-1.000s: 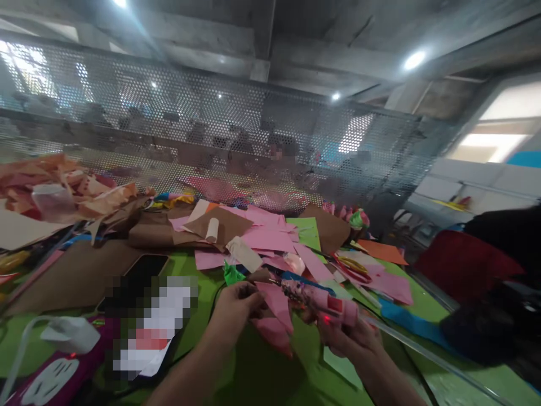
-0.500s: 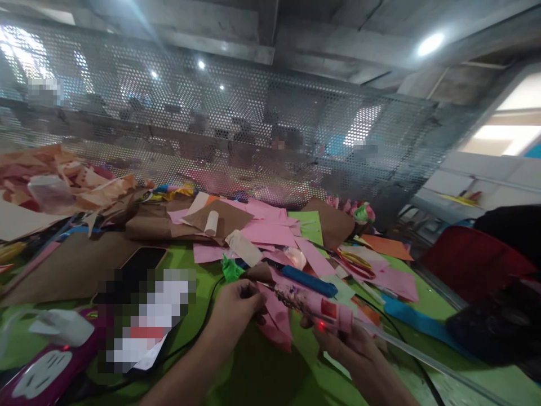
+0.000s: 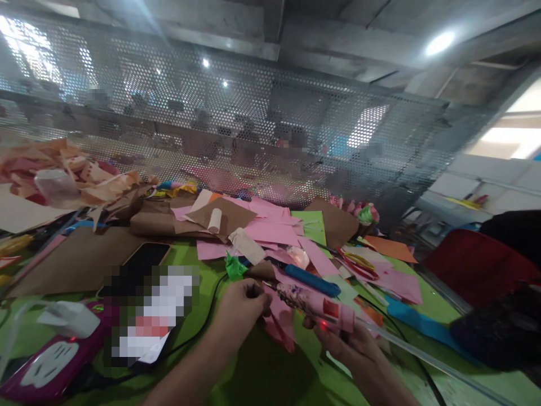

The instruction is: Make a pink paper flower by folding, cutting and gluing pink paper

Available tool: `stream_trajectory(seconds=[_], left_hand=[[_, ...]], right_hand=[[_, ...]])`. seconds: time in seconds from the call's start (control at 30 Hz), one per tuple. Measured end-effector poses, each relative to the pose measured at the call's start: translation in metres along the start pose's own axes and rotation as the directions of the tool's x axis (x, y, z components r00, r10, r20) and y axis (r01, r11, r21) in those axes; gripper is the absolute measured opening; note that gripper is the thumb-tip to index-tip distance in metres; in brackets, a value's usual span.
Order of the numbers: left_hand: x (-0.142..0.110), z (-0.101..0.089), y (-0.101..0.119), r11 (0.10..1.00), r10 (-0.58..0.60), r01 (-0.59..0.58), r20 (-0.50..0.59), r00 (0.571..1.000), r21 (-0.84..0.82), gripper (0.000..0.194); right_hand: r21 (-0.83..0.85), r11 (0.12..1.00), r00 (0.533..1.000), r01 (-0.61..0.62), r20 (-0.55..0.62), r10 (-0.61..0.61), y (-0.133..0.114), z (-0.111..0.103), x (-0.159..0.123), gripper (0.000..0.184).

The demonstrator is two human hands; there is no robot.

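My right hand (image 3: 355, 349) is closed around a pink hot glue gun (image 3: 313, 301), its nozzle pointing left and a small red light glowing near the grip. A long translucent glue stick (image 3: 406, 338) runs out of its back end toward the lower right. Right at the nozzle, the fingers of my left hand (image 3: 240, 307) are pinched together; what they hold is hidden. Folded pink paper (image 3: 281, 321) lies just behind and below those fingertips. A crumpled green scrap (image 3: 234, 267) and a blue-handled tool (image 3: 313, 280) lie just beyond my hands.
A phone (image 3: 146, 262), a blurred-out white item (image 3: 164, 310) and a purple power strip (image 3: 46, 361) with a white plug stand at left. Pink sheets (image 3: 270, 231), brown paper (image 3: 76, 259) and scissors (image 3: 359, 262) cover the green table. A perforated metal screen (image 3: 253, 124) rises behind.
The view has shifted slightly, so everything sits a little farther right. My hands keep nearly the same pose at the glue gun's nozzle and grip.
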State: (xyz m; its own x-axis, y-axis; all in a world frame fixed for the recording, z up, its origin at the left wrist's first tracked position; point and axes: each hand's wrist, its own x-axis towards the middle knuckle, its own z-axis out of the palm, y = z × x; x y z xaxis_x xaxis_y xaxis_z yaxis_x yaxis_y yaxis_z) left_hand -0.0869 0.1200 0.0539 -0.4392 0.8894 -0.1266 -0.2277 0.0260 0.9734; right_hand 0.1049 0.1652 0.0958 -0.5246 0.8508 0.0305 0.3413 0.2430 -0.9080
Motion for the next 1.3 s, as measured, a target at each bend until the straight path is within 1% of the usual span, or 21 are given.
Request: stream_trajectory(seconds=[0.17,0.33,0.47,0.63,0.83,1.0,1.07,1.23,1.3], left_hand=[[0.0005,-0.0001,0.0000,1.000,0.005,-0.005,0.007,1.000,0.014,0.020],[0.0019,-0.0012,-0.0027,0.999,0.008,-0.008,0.016,1.000,0.031,0.016],[0.0020,-0.0020,-0.0031,0.999,0.001,-0.002,0.014,1.000,0.051,0.016],[0.0036,-0.0021,-0.0050,0.999,0.014,-0.015,0.014,1.000,0.046,0.015],[0.0043,-0.0023,-0.0064,1.000,0.001,-0.001,0.026,1.000,0.018,0.013],[0.0028,-0.0023,-0.0029,1.000,-0.013,0.012,0.024,1.000,0.014,0.017],[0.0018,-0.0020,-0.0008,1.000,-0.012,0.011,0.021,1.000,0.009,0.016],[0.0012,-0.0010,0.0014,1.000,-0.024,0.024,0.011,1.000,-0.014,0.014],[0.0016,-0.0009,0.0008,0.999,-0.027,0.027,0.012,1.000,-0.020,0.014]], right_hand=[[-0.015,1.000,1.000,0.006,-0.005,-0.006,0.0005,-0.0005,0.0006,0.040],[-0.002,1.000,1.000,-0.008,-0.009,0.007,0.0006,-0.0013,0.0014,0.046],[-0.020,1.000,1.000,-0.011,-0.018,0.010,-0.0013,-0.0010,0.0001,0.043],[-0.022,0.999,0.999,-0.030,0.012,0.030,-0.0014,-0.0006,-0.0003,0.040],[0.008,1.000,1.000,-0.008,0.025,0.008,-0.0006,-0.0022,0.0023,0.047],[-0.001,1.000,0.997,0.026,0.075,-0.026,0.0020,-0.0037,0.0037,0.045],[-0.020,1.000,0.998,0.024,0.057,-0.022,0.0030,-0.0034,0.0034,0.046],[-0.084,0.996,0.999,-0.003,-0.040,0.000,0.0041,-0.0032,0.0015,0.044],[-0.107,0.994,0.999,-0.027,-0.047,0.022,0.0044,-0.0035,0.0009,0.045]])
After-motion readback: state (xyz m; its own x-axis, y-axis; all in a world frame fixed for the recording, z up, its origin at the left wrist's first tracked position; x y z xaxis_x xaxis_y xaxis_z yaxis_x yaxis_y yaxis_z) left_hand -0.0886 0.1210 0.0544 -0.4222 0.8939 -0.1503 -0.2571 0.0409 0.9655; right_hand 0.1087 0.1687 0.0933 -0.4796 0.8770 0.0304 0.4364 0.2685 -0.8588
